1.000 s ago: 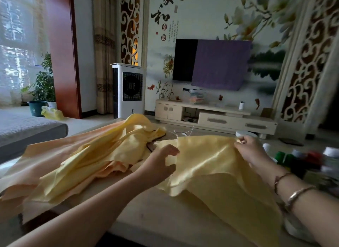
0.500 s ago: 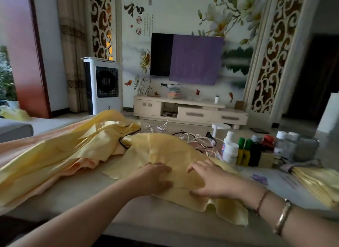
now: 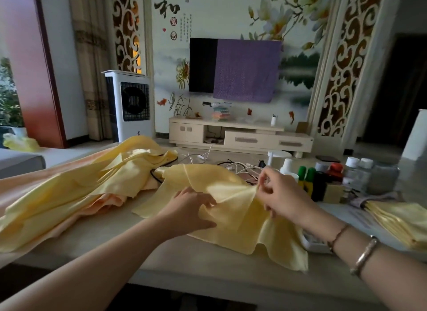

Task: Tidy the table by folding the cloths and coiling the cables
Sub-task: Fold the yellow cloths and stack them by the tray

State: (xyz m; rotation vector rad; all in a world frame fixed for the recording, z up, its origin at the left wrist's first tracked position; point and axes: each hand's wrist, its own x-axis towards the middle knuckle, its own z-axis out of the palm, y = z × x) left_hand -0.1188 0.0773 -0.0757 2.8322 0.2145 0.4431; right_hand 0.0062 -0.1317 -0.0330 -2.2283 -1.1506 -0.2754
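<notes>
1. While the yellow cloth (image 3: 231, 209) lies spread on the table (image 3: 208, 264) near its front edge, the left hand (image 3: 191, 209) grips a fold at its middle.
2. The right hand (image 3: 280, 192) pinches a raised fold of it.
3. Tangled cables (image 3: 240, 167) lie just beyond, a cloth heap (image 3: 76, 190) to the left, and folded cloths (image 3: 402, 220) to the right.

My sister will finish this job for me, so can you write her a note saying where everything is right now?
Left hand holds the yellow cloth on the table; right hand pinches a raised fold of it.
Unfolded pile lies left; folded stack lies right.
Cables lie tangled behind the cloth.
Done: some cloths folded.
Left: this cloth, the pile, the cables.
</notes>
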